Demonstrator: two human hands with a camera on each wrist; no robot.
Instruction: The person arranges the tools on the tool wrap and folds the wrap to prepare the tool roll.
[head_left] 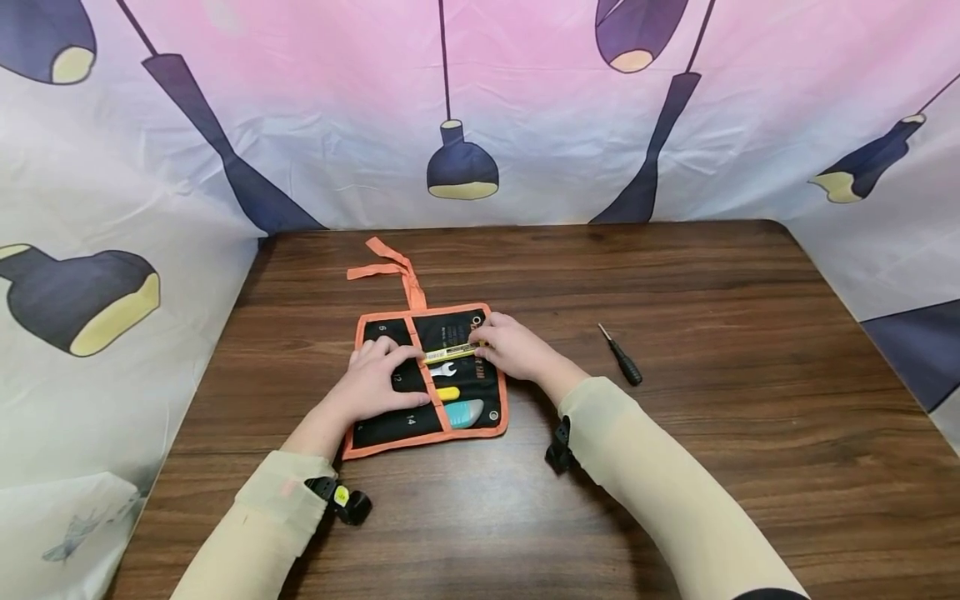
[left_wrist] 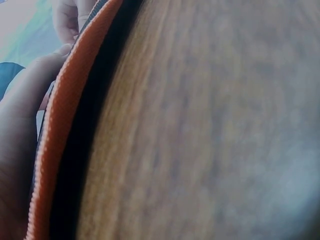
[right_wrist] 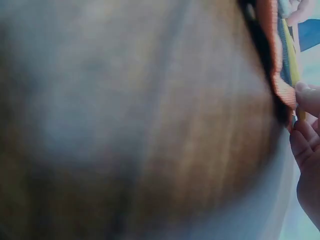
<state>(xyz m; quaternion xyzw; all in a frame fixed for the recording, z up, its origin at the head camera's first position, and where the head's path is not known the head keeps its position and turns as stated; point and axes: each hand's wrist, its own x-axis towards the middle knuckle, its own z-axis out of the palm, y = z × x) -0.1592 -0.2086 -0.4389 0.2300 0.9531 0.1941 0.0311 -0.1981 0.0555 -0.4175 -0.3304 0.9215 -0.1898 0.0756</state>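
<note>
A black tool roll [head_left: 491,383] with orange edging lies unfolded on the table. My right hand [head_left: 517,348] pinches the outer end of a slim yellow tool with a printed label [head_left: 452,352]; its inner end reaches the pocket's orange strip. In the right wrist view, thumb and fingers close on that yellow tool [right_wrist: 291,55]. My left hand [head_left: 377,379] rests spread over the pocket side, thumb and forefinger by the strip. Below the yellow tool, an open-end wrench [head_left: 446,369], a yellow handle [head_left: 448,393] and a teal-and-grey handle [head_left: 463,413] stick out of the pockets.
A black-handled screwdriver [head_left: 622,360] lies on the wooden table [head_left: 712,433], right of the roll. Orange tie straps [head_left: 405,275] stretch from the roll's far edge. A lamp-print cloth [head_left: 360,150] hangs behind the table and along its sides.
</note>
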